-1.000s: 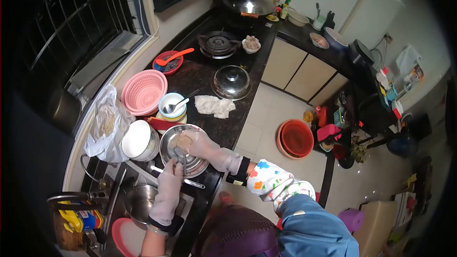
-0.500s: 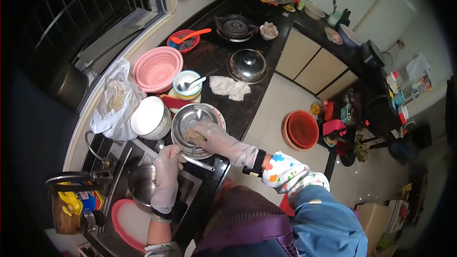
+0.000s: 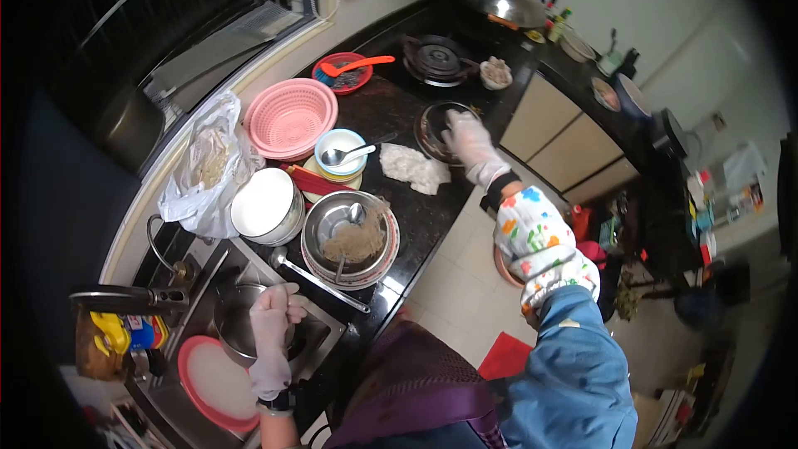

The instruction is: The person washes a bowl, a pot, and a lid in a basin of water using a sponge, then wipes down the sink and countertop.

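Note:
My right hand (image 3: 470,140), in a clear plastic glove, is over the round pot lid (image 3: 430,137) on the counter. Its fingers are bent where the knob sits, and they hide the knob. My left hand (image 3: 273,316), also gloved, hangs above the metal pot (image 3: 235,320) in the sink, fingers loosely curled and apart with nothing between them. A steel bowl (image 3: 320,220) stands in a patterned plate (image 3: 384,262) between the hands. Inside the bowl lie a brownish mass of fine strands (image 3: 357,239) and a spoon (image 3: 356,213).
A crumpled white cloth (image 3: 414,168) lies left of the lid. Nearby stand a pink basket (image 3: 291,120), a white bowl (image 3: 264,204), a small bowl with a spoon (image 3: 341,148) and a plastic bag (image 3: 204,170). A ladle (image 3: 328,283) rests beside the sink. The gas burner (image 3: 439,60) is farther back.
My right hand has left the stranded mass in the steel bowl and reached forward to the pot lid. My left hand has drawn back from the bowl, its fingers loosened. The view has shifted slightly.

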